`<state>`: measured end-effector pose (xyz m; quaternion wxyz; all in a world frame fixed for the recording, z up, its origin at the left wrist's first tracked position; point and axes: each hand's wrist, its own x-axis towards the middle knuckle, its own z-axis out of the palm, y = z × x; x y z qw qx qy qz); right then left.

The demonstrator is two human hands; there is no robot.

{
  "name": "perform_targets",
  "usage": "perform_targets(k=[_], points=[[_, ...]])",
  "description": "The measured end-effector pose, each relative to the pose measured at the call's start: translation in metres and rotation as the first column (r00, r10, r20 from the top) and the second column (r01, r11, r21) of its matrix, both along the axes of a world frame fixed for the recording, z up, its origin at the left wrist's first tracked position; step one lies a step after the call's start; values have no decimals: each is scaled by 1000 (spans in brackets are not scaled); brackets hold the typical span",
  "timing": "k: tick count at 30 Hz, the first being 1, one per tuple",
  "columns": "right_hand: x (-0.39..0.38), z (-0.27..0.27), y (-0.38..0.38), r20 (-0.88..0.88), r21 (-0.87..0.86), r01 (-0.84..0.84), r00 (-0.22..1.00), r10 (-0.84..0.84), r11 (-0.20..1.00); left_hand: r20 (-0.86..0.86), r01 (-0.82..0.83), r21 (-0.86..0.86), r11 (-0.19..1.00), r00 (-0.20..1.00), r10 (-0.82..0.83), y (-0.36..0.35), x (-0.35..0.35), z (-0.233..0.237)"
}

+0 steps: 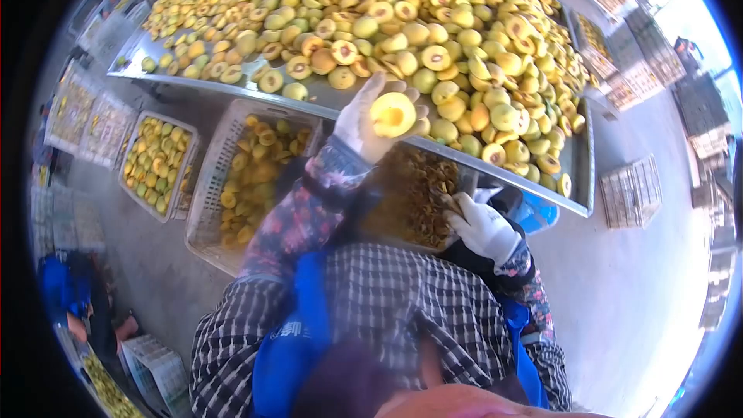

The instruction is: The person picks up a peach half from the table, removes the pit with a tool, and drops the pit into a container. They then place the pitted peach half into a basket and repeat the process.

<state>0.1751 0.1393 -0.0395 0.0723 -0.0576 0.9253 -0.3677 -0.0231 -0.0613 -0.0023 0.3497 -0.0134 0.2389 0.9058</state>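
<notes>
My left hand, in a white glove, is raised at the near edge of the metal table. It holds a yellow peach half, cut face up, with a hollow in the middle. My right hand, also gloved, is lower and to the right, with its fingers closed. A short, thin thing shows at its fingertips, too small to make out. Close beside that hand, a container of brown peach pits sits below the table edge. A big heap of peach halves covers the table.
A white crate of peach halves stands left of my lap, with another full crate farther left. Right of my right hand is a blue container. Stacked crates stand on the right floor. A person is at lower left.
</notes>
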Motion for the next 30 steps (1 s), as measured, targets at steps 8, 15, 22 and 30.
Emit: perform_targets(k=[8,15,22,30], points=[[10,-29,12,-28,70,-37,999,39,997,-628,-571,-712,409,778,-8,-203,-69,-65],[-16,-4,-11,93,50,37,995,-41,998,-736,-787,-600,145,472,-485,-151,-130,-40],[-29,2,-27,55,94,28,998,-33,995,-267,-723,-606,-331,577,-772,-16,-232,-56],[-29,0,-14,50,-74,104,994,-100,992,-769,-513,-588,625,593,-236,-31,-205,-51]])
